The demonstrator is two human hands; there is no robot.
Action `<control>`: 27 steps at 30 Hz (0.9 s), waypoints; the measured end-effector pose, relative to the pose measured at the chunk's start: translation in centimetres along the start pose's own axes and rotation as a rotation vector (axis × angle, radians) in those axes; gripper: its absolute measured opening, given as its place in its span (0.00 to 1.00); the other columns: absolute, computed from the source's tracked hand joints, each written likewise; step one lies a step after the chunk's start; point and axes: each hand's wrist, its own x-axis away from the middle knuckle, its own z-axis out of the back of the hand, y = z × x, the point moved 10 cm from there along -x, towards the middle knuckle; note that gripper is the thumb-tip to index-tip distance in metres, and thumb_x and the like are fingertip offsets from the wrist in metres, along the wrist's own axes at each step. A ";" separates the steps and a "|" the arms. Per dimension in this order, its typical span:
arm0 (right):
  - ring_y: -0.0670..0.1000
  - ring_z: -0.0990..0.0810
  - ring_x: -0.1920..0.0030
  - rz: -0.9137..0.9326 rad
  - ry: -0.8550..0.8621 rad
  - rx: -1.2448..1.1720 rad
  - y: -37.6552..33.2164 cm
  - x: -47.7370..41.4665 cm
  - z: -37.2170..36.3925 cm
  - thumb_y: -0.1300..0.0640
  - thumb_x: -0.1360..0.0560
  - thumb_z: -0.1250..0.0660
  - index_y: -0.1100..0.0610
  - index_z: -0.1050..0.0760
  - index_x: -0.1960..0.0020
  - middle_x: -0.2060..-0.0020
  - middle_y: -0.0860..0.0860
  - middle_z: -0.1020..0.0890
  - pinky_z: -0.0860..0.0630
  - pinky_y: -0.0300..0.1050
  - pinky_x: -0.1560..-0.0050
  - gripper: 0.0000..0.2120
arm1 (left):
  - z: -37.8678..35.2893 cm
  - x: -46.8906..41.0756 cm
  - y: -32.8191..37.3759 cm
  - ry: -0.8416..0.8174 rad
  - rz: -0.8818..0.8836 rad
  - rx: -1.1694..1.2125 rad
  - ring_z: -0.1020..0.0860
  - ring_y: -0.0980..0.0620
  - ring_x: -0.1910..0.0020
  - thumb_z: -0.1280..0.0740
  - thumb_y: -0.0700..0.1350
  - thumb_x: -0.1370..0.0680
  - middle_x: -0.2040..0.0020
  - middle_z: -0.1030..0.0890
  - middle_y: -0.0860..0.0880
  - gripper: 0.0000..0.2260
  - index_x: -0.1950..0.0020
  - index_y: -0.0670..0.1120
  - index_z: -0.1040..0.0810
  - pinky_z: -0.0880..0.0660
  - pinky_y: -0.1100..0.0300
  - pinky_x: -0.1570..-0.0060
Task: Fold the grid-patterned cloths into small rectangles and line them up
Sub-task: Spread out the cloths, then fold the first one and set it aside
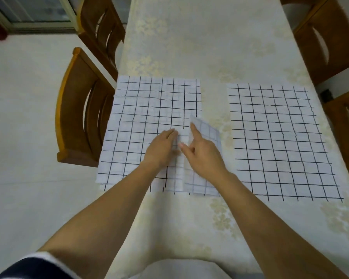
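Observation:
Three white cloths with black grid lines lie on the table. One cloth [157, 97] lies flat at the far left and a larger one [280, 137] lies flat at the right. The near-left cloth [125, 154] has its right part turned over as a raised flap [210, 131] that shows the paler underside. My left hand [161, 150] presses flat on this cloth with straight fingers, just left of the fold. My right hand [204, 156] holds the flap, index finger and thumb stretched out and the other fingers curled at its edge.
The table [189, 37] wears a cream floral tablecloth and runs away from me. Wooden chairs stand at the left [79, 117], far left [101, 31] and right [330, 37]. A bare strip of tablecloth separates the left cloths from the right one.

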 end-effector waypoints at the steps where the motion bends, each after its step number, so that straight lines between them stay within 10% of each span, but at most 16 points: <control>1: 0.50 0.21 0.57 -0.007 -0.003 -0.132 0.4 0.0 -0.8 0.43 0.19 0.39 0.50 0.44 0.20 0.61 0.47 0.20 0.23 0.52 0.50 0.31 | 0.2 0.0 -0.7 0.003 0.005 -0.008 0.43 0.46 0.20 0.32 0.50 0.19 0.19 0.40 0.50 0.31 0.19 0.47 0.40 0.44 0.53 0.23; 5: 0.56 0.25 0.40 0.133 0.150 0.165 3.1 0.6 -0.7 0.49 0.20 0.34 0.54 0.35 0.24 0.41 0.52 0.22 0.28 0.56 0.36 0.27 | 0.1 0.2 -2.8 -0.043 0.003 -0.089 0.45 0.45 0.20 0.32 0.48 0.19 0.19 0.40 0.54 0.29 0.20 0.50 0.38 0.45 0.51 0.22; 8: 0.59 0.48 0.21 0.075 -0.103 0.438 6.9 1.0 -3.4 0.40 0.20 0.40 0.52 0.51 0.19 0.20 0.53 0.45 0.52 0.57 0.21 0.37 | -0.4 0.4 -3.1 -0.049 -0.019 -0.115 0.44 0.45 0.20 0.34 0.49 0.18 0.19 0.40 0.54 0.27 0.21 0.52 0.37 0.45 0.50 0.22; 15: 0.59 0.65 0.21 0.007 -0.295 0.571 8.9 0.4 -7.8 0.31 0.21 0.54 0.45 0.64 0.20 0.20 0.50 0.64 0.63 0.60 0.22 0.37 | -0.3 0.5 -2.9 -0.038 -0.040 -0.149 0.43 0.43 0.21 0.34 0.49 0.18 0.20 0.38 0.52 0.24 0.23 0.54 0.34 0.43 0.47 0.23; 21: 0.59 0.64 0.21 0.006 -0.291 0.522 8.6 0.4 -8.0 0.31 0.21 0.51 0.46 0.61 0.19 0.20 0.51 0.61 0.63 0.60 0.22 0.38 | 2.1 -0.2 -2.6 0.056 -0.011 -0.066 0.28 0.43 0.31 0.35 0.47 0.18 0.27 0.27 0.49 0.19 0.27 0.49 0.28 0.32 0.50 0.32; 27: 0.61 0.27 0.38 -0.367 0.202 0.256 12.8 1.7 0.2 0.46 0.23 0.32 0.59 0.34 0.28 0.36 0.59 0.28 0.29 0.57 0.38 0.29 | 3.5 -4.5 5.0 0.018 -0.147 -0.095 0.29 0.44 0.31 0.34 0.51 0.18 0.29 0.26 0.46 0.22 0.25 0.48 0.30 0.33 0.51 0.32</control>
